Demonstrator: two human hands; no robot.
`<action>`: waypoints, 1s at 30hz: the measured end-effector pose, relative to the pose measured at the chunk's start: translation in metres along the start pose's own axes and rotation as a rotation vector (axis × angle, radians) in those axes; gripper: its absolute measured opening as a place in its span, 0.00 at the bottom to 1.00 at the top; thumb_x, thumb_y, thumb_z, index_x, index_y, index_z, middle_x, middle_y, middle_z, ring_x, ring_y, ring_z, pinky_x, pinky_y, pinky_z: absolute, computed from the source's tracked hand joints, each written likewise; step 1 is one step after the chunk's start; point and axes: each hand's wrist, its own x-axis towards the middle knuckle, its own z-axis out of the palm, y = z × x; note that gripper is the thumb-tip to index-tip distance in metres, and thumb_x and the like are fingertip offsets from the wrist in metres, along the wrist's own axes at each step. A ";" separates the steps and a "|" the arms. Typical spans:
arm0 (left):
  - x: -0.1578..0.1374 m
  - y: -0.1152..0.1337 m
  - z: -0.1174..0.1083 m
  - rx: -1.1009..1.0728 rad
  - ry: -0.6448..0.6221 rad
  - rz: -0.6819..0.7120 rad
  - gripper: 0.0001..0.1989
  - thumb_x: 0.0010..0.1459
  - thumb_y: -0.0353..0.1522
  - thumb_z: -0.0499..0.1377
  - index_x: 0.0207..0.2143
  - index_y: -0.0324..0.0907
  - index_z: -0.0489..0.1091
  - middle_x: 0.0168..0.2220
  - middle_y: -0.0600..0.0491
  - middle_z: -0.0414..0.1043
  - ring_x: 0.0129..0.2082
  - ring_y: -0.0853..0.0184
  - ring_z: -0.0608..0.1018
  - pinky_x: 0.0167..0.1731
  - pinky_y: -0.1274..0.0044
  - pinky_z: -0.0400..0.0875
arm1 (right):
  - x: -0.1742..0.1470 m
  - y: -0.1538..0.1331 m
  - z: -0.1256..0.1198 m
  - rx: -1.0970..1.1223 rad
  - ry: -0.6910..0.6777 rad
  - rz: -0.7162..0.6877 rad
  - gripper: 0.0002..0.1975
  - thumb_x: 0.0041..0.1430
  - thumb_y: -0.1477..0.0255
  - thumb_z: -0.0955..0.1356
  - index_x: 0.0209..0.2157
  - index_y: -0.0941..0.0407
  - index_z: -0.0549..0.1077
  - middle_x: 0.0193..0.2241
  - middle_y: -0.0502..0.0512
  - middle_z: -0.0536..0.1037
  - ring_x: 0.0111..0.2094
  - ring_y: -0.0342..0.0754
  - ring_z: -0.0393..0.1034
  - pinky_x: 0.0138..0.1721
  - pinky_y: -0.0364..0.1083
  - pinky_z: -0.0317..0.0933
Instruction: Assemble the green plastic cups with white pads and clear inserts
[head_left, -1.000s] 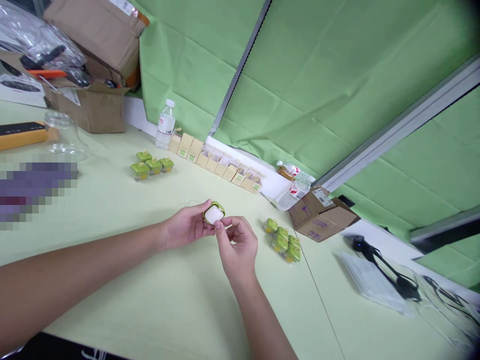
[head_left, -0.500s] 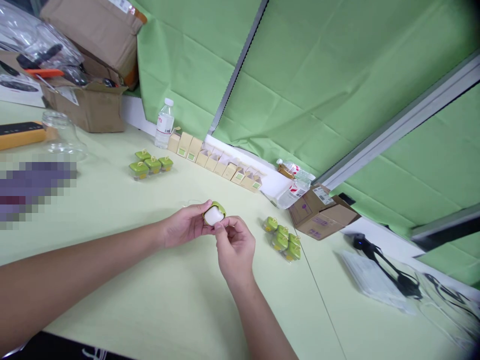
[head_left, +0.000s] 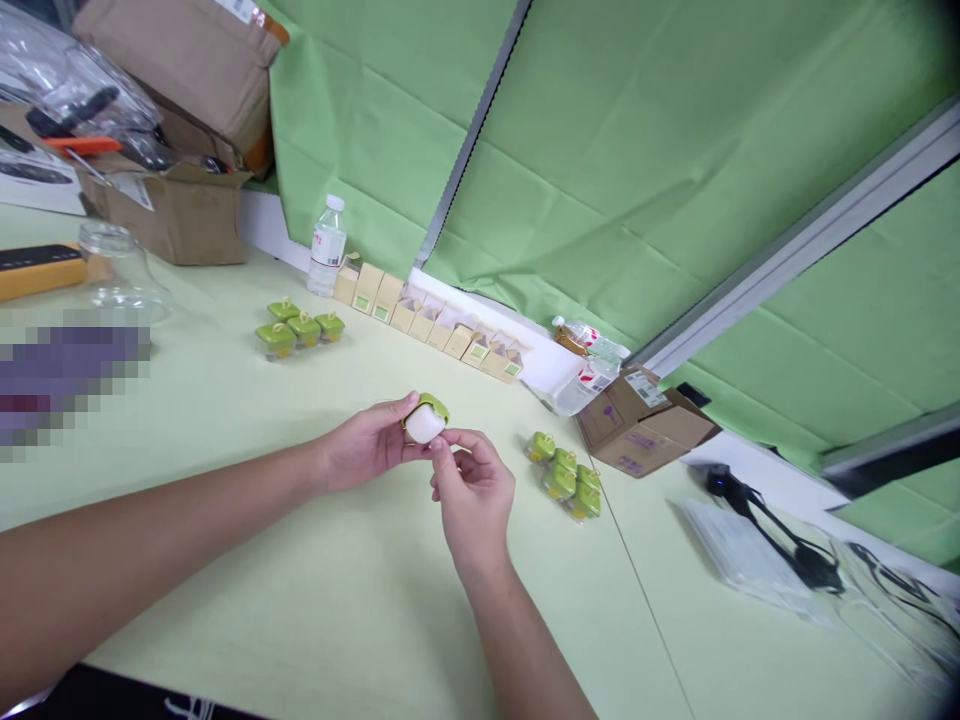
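Over the middle of the table, my left hand (head_left: 371, 440) holds a green earbud case cover (head_left: 437, 405) by its left side, between thumb and fingers. A white rounded earbud case (head_left: 424, 424) shows inside the cover, its smooth face toward me. My right hand (head_left: 476, 495) pinches the lower right edge of the cover with thumb and forefinger, its other fingers curled. To the right of my hands stand several clear small packs with green tops and yellow loops (head_left: 562, 475). A similar group of green-topped packs (head_left: 300, 328) is farther back on the left.
Small cardboard boxes (head_left: 427, 322) line the back edge beside an upright water bottle (head_left: 327, 248). Two bottles lie by an open carton (head_left: 643, 425). Clear plastic bags (head_left: 739, 555) and black cables (head_left: 795, 550) are on the right. A glass jar (head_left: 120, 270) stands left.
The cover and case have shifted slightly up and left and turned a little. My right thumb and forefinger have moved slightly at the cover's lower edge.
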 end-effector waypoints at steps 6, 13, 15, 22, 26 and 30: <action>-0.002 0.001 0.011 -0.006 0.002 0.009 0.17 0.66 0.42 0.52 0.39 0.39 0.73 0.38 0.48 0.72 0.37 0.62 0.75 0.40 0.70 0.73 | 0.004 -0.001 -0.004 0.165 -0.069 0.077 0.11 0.56 0.64 0.72 0.34 0.57 0.75 0.21 0.48 0.74 0.18 0.40 0.66 0.20 0.42 0.65; 0.000 -0.009 0.008 -0.046 0.034 -0.012 0.15 0.66 0.41 0.54 0.37 0.39 0.73 0.35 0.51 0.71 0.36 0.66 0.74 0.37 0.75 0.73 | 0.000 0.000 0.003 0.029 -0.018 -0.018 0.13 0.52 0.62 0.74 0.29 0.56 0.70 0.24 0.48 0.73 0.19 0.39 0.64 0.19 0.41 0.63; 0.000 -0.010 0.007 -0.038 0.052 -0.013 0.15 0.65 0.41 0.55 0.36 0.39 0.73 0.35 0.51 0.72 0.37 0.67 0.75 0.40 0.76 0.72 | 0.000 0.003 0.003 -0.022 -0.007 -0.056 0.13 0.53 0.62 0.73 0.29 0.56 0.70 0.26 0.49 0.73 0.20 0.39 0.64 0.21 0.41 0.63; 0.001 -0.008 0.006 0.067 0.061 0.001 0.14 0.64 0.41 0.57 0.37 0.39 0.74 0.36 0.50 0.73 0.39 0.65 0.75 0.44 0.73 0.72 | 0.001 0.008 -0.002 -0.115 0.008 -0.126 0.12 0.53 0.65 0.74 0.32 0.55 0.68 0.30 0.49 0.73 0.21 0.38 0.65 0.22 0.40 0.62; 0.001 -0.005 0.004 0.141 0.070 0.024 0.11 0.61 0.37 0.62 0.39 0.38 0.76 0.39 0.49 0.74 0.42 0.64 0.75 0.47 0.73 0.71 | 0.003 0.007 -0.004 -0.104 0.005 -0.123 0.12 0.54 0.64 0.73 0.33 0.55 0.69 0.29 0.49 0.73 0.22 0.39 0.66 0.22 0.40 0.63; 0.002 -0.005 0.002 0.183 0.096 0.046 0.12 0.59 0.36 0.64 0.41 0.39 0.77 0.43 0.47 0.75 0.47 0.60 0.75 0.53 0.67 0.69 | 0.005 0.005 -0.006 -0.096 0.006 -0.106 0.10 0.57 0.64 0.71 0.34 0.56 0.72 0.27 0.50 0.74 0.24 0.42 0.67 0.24 0.42 0.66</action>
